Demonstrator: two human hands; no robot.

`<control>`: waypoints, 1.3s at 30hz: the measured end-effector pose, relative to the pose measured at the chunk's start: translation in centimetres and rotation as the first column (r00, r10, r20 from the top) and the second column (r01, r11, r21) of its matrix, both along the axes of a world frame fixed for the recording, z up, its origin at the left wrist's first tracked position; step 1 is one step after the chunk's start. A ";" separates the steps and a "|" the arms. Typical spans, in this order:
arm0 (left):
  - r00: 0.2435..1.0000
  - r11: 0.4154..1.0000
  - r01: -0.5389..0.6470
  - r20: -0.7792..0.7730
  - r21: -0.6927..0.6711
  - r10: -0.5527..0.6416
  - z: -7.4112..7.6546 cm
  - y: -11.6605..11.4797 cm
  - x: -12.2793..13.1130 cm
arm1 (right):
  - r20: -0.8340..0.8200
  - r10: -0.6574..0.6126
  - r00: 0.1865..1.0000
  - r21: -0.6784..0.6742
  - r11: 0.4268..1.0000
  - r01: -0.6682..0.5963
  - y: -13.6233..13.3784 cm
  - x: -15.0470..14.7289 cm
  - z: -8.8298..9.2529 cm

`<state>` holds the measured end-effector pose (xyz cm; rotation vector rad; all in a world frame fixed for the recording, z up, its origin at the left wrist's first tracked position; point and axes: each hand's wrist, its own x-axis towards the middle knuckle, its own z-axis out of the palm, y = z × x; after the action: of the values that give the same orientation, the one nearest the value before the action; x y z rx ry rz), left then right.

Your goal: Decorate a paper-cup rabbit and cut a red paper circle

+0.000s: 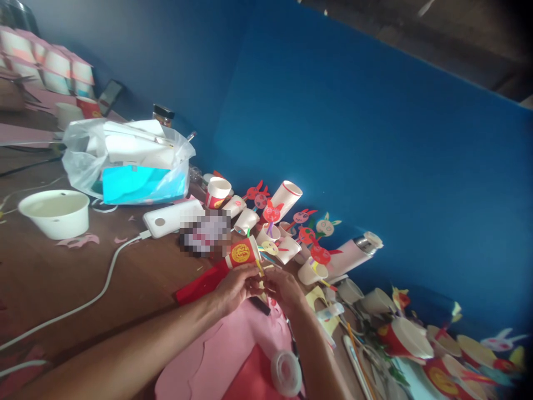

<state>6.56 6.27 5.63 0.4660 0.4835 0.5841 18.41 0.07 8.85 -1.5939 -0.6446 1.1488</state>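
Just beside the left hand [238, 289]: gold-emblemed cup [245, 251].

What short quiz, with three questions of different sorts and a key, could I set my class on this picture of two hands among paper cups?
1. What colour is the panel behind the tall white cup? A) green B) blue C) yellow
2. True or false: a white cable runs to the white device.
3. Fill in: the hand nearer the white bowl is the ____ hand.

Key: 1. B; 2. True; 3. left hand.
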 end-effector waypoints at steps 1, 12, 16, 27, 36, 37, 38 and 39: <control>1.000 1.000 -0.003 -0.010 0.002 0.003 -0.1 0.0 0.0 | 0.007 -0.002 1.000 -0.001 1.000 0.002 0.0 0.0 0.0; 0.995 0.998 -0.035 -0.088 0.052 0.039 -1.1 -0.2 0.4 | 0.152 0.009 0.988 -0.048 0.999 -0.002 -0.1 -0.4 0.8; 0.996 0.997 -0.035 -0.084 0.069 0.041 -1.4 -0.2 0.4 | 0.218 0.012 0.976 -0.047 0.999 -0.002 -0.1 -0.6 0.8; 0.996 0.995 -0.032 -0.080 0.092 0.039 -1.3 -0.5 0.4 | 0.469 0.007 0.883 0.015 1.000 -0.016 0.0 -0.5 0.2; 0.996 0.995 -0.007 -0.093 0.103 0.017 -0.7 -0.7 0.1 | 0.704 -0.024 0.710 0.019 1.000 0.015 -0.4 -1.1 0.1; 0.996 0.994 -0.002 -0.093 0.106 0.012 -0.7 -0.7 0.1 | 0.725 -0.025 0.689 0.013 1.000 0.023 -0.5 -1.2 0.1; 0.996 0.994 0.003 -0.093 0.110 0.007 -0.7 -0.8 0.0 | 0.743 -0.025 0.669 0.008 1.000 0.029 -0.6 -1.3 0.2; 0.996 0.993 0.007 -0.092 0.115 0.004 -0.7 -0.8 0.0 | 0.760 -0.026 0.650 0.003 0.999 0.036 -0.6 -1.4 0.2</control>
<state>6.56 5.49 4.98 0.6049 0.5394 0.5927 17.03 -0.55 9.04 -2.0883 -1.1440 0.3867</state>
